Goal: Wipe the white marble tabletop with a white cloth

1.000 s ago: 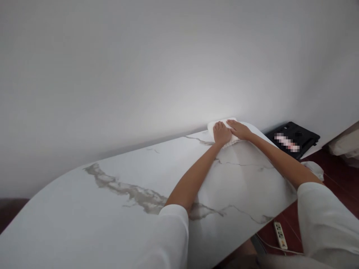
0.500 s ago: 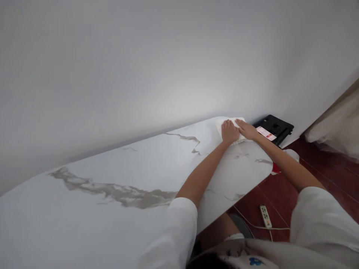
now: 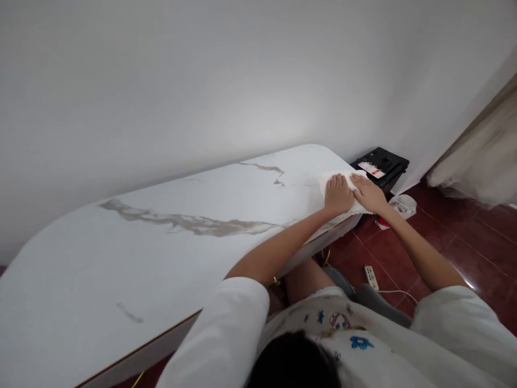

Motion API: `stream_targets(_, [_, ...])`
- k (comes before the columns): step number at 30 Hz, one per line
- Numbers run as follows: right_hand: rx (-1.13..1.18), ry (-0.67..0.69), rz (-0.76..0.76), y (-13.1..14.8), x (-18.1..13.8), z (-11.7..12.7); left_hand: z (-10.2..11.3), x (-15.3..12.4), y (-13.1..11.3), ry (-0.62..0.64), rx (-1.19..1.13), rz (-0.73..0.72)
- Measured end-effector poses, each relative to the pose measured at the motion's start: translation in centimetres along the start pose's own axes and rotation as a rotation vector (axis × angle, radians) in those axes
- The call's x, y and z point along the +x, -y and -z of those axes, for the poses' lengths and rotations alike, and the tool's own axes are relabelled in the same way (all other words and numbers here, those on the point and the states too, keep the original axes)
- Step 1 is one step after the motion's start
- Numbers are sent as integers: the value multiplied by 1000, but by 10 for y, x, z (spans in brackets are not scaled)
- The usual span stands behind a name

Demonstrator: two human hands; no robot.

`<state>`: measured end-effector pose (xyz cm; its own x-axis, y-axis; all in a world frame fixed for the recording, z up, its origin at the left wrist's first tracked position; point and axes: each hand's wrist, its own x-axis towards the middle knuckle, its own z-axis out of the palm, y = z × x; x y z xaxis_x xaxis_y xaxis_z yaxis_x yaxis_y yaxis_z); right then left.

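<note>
A white cloth [image 3: 357, 208] with a crinkled edge lies on the white marbled table [image 3: 226, 191], near its far right end and reaching its front edge. My left hand [image 3: 338, 193] presses down on the cloth with its fingers laid forward. Close beside it, my right hand [image 3: 369, 194] rests flat on the cloth, fingers stretched toward the left hand. Both palms hide much of the cloth.
Behind the table runs a pale wall [image 3: 194, 97]. Beyond the right end stands a black case [image 3: 388, 161] bearing a white label. A power strip [image 3: 370, 277], a white plastic bag [image 3: 404, 206] and a curtain [image 3: 480, 151] are on the right, above red floor tiles [image 3: 444, 237].
Both hands have slid the cloth from the table's back edge toward its front edge. The view has shifted, showing more of the table's front edge and the floor.
</note>
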<state>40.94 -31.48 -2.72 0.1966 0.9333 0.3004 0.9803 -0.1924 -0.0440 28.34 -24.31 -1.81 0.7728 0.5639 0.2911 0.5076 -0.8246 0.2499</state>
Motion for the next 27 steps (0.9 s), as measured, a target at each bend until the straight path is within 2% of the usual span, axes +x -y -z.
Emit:
stream_targets(2, [-7, -13, 4, 28, -7, 1, 11, -23, 11, 13, 26, 2])
stream_targets(5, [7, -45, 31, 84, -13, 0, 31, -63, 41, 22, 68, 23])
stream_targets(8, [60, -87, 86, 152, -20, -4, 56, -111, 81, 53, 103, 61])
stream_targets(12, [151, -102, 215, 248, -31, -5, 97, -191, 137, 91, 135, 122])
stream_targets(17, [212, 35, 480, 367, -35, 4, 151, -299, 185, 108, 207, 368])
stream_targets(20, [242, 141, 642, 432, -36, 8, 177, -353, 212, 131, 237, 541])
stream_targets(23, [336, 160, 747, 486, -36, 8, 197, -390, 244, 127, 191, 663])
stream_targets(27, [410, 194, 712, 541, -19, 0, 210, -408, 296, 8, 170, 757])
